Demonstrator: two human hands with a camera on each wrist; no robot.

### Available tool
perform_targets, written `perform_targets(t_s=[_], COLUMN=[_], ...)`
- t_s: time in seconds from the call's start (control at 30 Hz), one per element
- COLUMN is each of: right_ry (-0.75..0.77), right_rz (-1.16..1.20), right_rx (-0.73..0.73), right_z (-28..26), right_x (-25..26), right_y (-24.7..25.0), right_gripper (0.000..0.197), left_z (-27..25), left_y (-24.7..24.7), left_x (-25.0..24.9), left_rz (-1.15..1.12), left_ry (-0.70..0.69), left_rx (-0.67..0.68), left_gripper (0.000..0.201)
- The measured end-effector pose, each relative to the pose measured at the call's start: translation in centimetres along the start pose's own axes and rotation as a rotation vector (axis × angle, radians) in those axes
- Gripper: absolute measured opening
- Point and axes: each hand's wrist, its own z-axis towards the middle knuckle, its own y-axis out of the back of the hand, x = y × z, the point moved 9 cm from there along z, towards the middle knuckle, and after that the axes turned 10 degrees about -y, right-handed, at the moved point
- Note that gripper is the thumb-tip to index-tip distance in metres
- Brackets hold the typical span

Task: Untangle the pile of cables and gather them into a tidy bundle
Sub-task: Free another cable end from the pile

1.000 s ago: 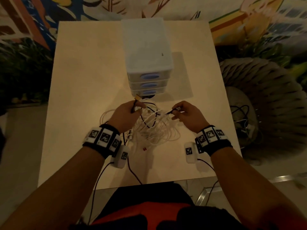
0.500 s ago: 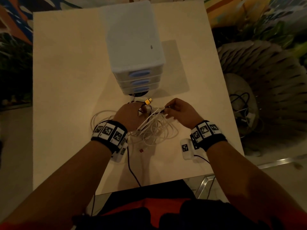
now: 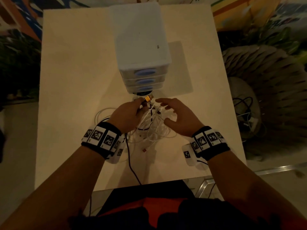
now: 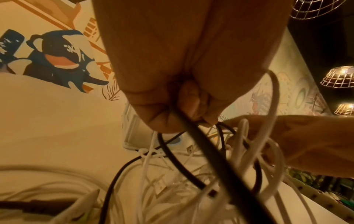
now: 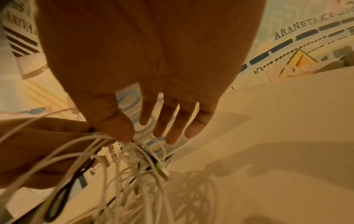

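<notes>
Pale bench (image 3: 69, 97) at frame centre carries cable tangle (image 3: 152, 128). Your left hand (image 3: 127, 115) clamps black cable (image 4: 201, 145); right hand (image 3: 179, 117) spread, empty. Hard tug risks tightening knots.

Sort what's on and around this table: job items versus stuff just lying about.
Job: white cables; black cable; orange-tipped plug; left hand gripping cables; right hand, fingers spread.

Lying about: drawer unit; table; woven chair.

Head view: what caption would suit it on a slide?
Left hand grips tangled cables before a small drawer unit while the open right hand hovers beside them.
</notes>
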Motion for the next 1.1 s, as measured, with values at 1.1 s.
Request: perform_targets(t_s=[1.1], right_ry=[-0.073], right_rz=[-0.229], right_rx=[0.003], right_z=[2.4], right_x=[2.8], right_y=[-2.1], right_gripper=[0.028], left_z=[-5.8], left_y=[8.1], left_x=[-0.1], left_rz=[-0.72], left_ry=[0.018], left_rx=[-0.575], left_gripper=[0.016])
